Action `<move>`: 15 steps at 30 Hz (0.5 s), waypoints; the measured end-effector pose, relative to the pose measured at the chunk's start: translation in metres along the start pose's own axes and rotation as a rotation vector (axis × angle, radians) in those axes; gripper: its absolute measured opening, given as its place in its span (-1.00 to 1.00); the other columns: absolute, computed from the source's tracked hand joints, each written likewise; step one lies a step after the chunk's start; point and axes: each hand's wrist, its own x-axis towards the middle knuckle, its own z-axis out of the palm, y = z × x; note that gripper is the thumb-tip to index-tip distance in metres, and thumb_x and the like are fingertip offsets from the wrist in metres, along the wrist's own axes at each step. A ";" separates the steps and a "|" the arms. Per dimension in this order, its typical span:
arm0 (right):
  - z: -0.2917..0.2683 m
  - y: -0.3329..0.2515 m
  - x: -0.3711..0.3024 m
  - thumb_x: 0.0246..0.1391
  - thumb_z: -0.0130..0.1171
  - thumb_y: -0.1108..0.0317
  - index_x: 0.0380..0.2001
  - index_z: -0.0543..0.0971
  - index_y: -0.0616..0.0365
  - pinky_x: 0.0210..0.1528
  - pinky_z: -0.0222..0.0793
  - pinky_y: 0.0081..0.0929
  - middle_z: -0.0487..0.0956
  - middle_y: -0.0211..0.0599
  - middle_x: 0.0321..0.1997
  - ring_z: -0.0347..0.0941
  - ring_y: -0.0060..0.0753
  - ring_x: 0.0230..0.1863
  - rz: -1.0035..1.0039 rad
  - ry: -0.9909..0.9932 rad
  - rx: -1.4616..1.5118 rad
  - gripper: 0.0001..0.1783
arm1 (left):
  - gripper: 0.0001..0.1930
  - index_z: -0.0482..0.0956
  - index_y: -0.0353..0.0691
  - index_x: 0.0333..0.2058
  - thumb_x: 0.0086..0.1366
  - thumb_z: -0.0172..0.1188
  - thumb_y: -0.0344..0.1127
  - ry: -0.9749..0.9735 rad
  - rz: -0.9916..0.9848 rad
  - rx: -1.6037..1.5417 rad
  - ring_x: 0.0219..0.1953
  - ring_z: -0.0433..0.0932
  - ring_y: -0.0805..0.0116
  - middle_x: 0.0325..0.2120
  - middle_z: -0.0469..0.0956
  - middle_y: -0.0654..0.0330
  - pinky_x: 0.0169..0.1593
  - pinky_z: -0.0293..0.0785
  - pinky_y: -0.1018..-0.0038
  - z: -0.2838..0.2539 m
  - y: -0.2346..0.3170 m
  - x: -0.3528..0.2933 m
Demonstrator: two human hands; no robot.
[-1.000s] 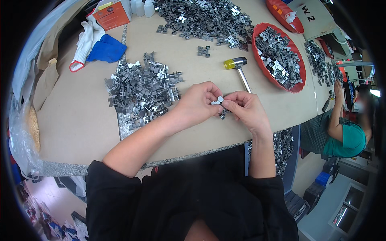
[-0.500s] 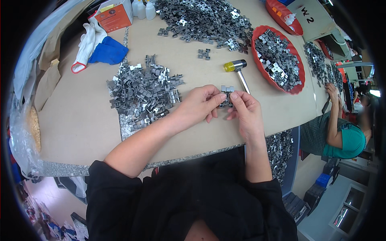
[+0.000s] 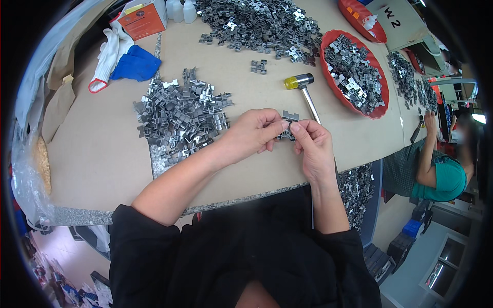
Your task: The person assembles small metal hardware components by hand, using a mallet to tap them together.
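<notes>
Small metal clips (image 3: pixel 288 124), dark grey and stamped, sat pinched between the fingertips of both hands above the cardboard-covered table (image 3: pixel 92 154). In the head view, the left hand (image 3: pixel 254 132) curled its fingers around one side of the clips with the thumb pressed on top, while the right hand (image 3: pixel 312 145) met it from the other side, thumb and forefinger closed on the same pieces. Just beyond the fingers lay a mallet (image 3: pixel 304 88) with a yellow and grey head. Left of the left hand's fingers spread a loose heap of clips (image 3: pixel 179 118). Farther beyond the right hand's fingers, a red tray (image 3: pixel 381 111) held more grey clips, heaped nearly to its rim. A larger pile (image 3: pixel 257 23) covered the far table. A co-worker in a teal shirt (image 3: pixel 441 177) sat well to the right.
</notes>
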 end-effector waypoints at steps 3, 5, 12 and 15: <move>0.004 -0.001 0.000 -0.02 0.17 0.34 -0.44 0.51 0.24 -0.64 0.04 -0.83 0.45 -0.53 -0.59 0.16 -0.84 -0.66 0.002 0.028 0.000 -0.83 | -0.73 0.42 -0.28 -0.41 0.26 -0.03 -0.15 0.003 -0.025 -0.015 -0.70 0.27 0.66 -0.69 0.38 0.32 -0.62 0.18 0.74 -0.002 -0.003 0.001; 0.005 -0.002 0.000 -0.02 0.16 0.34 -0.43 0.51 0.25 -0.64 0.04 -0.83 0.46 -0.52 -0.58 0.16 -0.84 -0.66 -0.004 0.063 0.000 -0.83 | -0.73 0.42 -0.30 -0.36 0.23 0.03 -0.16 0.077 -0.018 -0.012 -0.68 0.29 0.64 -0.65 0.39 0.30 -0.60 0.22 0.72 0.003 -0.001 0.001; 0.021 -0.003 0.001 -0.01 0.15 0.34 -0.43 0.52 0.30 -0.55 0.13 -0.81 0.49 -0.44 -0.54 0.25 -0.79 -0.59 0.046 0.197 0.139 -0.80 | -0.51 0.40 -0.33 -0.20 -0.13 0.35 -0.30 0.487 0.397 0.623 -0.62 0.34 0.57 -0.50 0.45 0.16 -0.51 0.36 0.62 0.022 -0.008 -0.006; 0.024 -0.006 0.001 -0.01 0.15 0.34 -0.46 0.53 0.31 -0.48 0.16 -0.79 0.50 -0.40 -0.54 0.28 -0.75 -0.56 0.056 0.205 0.039 -0.79 | -0.56 0.38 -0.31 -0.24 -0.09 0.29 -0.24 0.502 0.356 0.644 -0.43 0.48 0.18 -0.43 0.46 0.06 -0.39 0.41 0.36 0.018 -0.008 -0.006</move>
